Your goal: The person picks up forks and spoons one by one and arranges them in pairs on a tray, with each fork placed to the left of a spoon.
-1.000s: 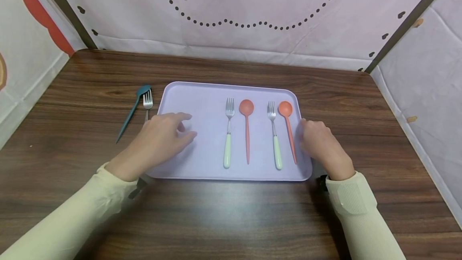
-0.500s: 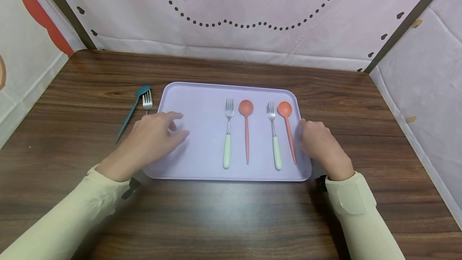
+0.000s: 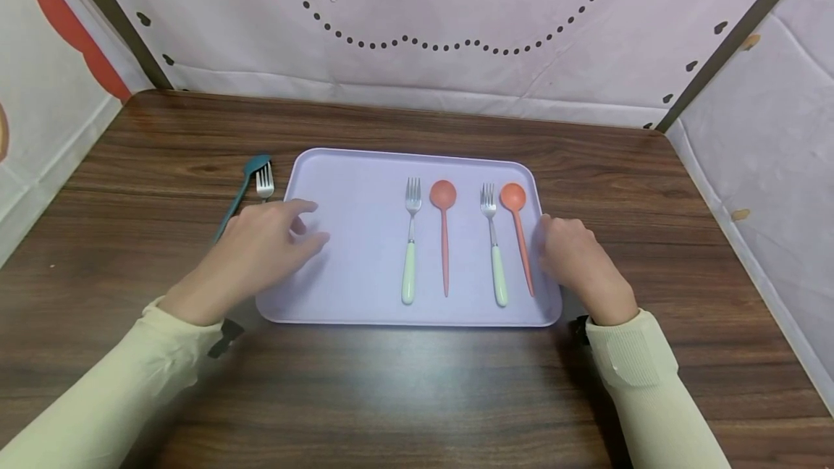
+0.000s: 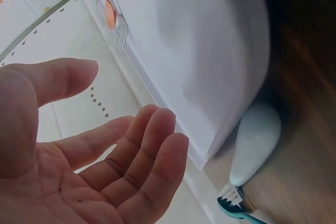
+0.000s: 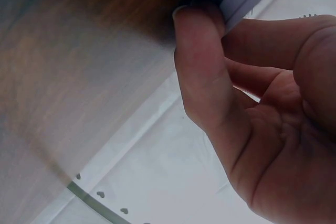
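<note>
In the head view a pale lilac tray (image 3: 355, 237) lies on the table. My right hand (image 3: 580, 263) pinches its right rim between thumb and fingers; the right wrist view shows the fingertips at the rim (image 5: 241, 1). My left hand (image 3: 257, 237) hovers over the tray's left edge, thumb and fingers apart, holding nothing. Left of the tray are a fork (image 3: 264, 181) and a teal spoon (image 3: 257, 163) with its bowl against the tines. In the head view my left hand hides the fork's handle; the left wrist view shows that pale handle (image 4: 257, 142) beside the tray.
On the tray lie a green-handled fork (image 3: 408, 273), a coral spoon (image 3: 443, 195), a second green-handled fork (image 3: 499, 277) and an orange spoon (image 3: 513, 197), side by side. Patterned cloth (image 3: 417, 6) hangs behind the brown wooden table (image 3: 417, 396) and at both sides.
My left hand has drawn left across the tray toward the fork and teal spoon, covering more of the spoon's handle. My right hand stays at the rim; the tray and cutlery have not moved.
</note>
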`<state>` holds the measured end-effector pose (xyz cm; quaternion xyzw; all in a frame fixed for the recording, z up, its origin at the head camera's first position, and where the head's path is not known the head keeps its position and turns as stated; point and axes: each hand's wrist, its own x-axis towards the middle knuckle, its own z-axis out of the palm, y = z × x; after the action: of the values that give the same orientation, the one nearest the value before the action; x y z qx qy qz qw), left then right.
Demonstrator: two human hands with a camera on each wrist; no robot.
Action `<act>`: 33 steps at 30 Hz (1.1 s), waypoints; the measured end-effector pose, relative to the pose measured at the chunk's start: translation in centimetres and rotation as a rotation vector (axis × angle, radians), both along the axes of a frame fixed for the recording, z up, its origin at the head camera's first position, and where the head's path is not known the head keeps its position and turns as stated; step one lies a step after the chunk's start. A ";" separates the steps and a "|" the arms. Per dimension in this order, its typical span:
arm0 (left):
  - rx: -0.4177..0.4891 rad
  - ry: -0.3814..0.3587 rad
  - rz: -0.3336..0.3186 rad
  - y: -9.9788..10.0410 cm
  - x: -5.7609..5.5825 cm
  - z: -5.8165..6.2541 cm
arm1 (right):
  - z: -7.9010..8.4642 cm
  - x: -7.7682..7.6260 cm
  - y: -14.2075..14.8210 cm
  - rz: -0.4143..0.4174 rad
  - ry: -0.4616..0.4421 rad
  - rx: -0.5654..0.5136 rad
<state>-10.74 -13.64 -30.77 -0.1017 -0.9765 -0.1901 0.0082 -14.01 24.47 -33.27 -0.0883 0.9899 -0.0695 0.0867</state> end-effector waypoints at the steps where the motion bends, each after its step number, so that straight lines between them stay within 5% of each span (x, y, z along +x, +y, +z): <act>1: -0.001 0.003 -0.001 -0.1 0.0 0.0 | 0.0 0.0 0.0 -0.001 0.000 0.001; 33: -0.071 0.033 0.003 -2.6 -0.5 -0.5 | -0.1 0.0 0.2 0.041 0.042 0.007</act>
<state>-11.22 -16.20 -31.22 -0.1037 -0.9824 -0.1537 0.0211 -14.01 24.65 -33.34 -0.1097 0.9897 -0.0623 0.0675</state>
